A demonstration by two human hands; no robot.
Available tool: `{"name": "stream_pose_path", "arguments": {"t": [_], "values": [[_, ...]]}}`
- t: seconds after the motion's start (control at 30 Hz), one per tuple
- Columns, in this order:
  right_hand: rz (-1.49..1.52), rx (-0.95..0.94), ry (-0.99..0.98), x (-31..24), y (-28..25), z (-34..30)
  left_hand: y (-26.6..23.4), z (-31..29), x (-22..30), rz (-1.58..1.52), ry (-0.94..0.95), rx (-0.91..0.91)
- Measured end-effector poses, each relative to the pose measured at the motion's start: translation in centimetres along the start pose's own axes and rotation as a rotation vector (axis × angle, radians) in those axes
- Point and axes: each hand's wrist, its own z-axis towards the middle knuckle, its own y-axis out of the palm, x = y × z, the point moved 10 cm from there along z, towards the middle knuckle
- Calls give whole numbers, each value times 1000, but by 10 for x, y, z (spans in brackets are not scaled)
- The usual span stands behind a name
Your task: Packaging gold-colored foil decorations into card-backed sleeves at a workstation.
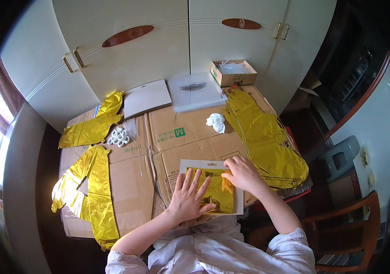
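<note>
Gold foil [225,200] lies partly hidden under splayed left fingers [195,179]; right fingers [232,165] curl, grip unclear.

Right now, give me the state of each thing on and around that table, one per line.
Left hand: flat, fingers spread
Right hand: fingers bent beside the orange piece, grip unclear
Foil under the left hand: flat, glossy, slightly creased
White card: flat, partly covered by foil
Right-hand gold foil: spread out, uninflated
White wad: crumpled
Cardboard box: open-topped
Cabinet doors: shut
</note>
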Motion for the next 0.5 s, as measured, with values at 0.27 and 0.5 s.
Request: {"name": "stream_pose_path", "arguments": {"t": [0.27,0.5], "values": [[-109,107,-313,-67,25,-37,5,2,-3,30,-24,-14],[-121,84,-286,-59,37,-41,-1,6,-7,30,-22,26]]}}
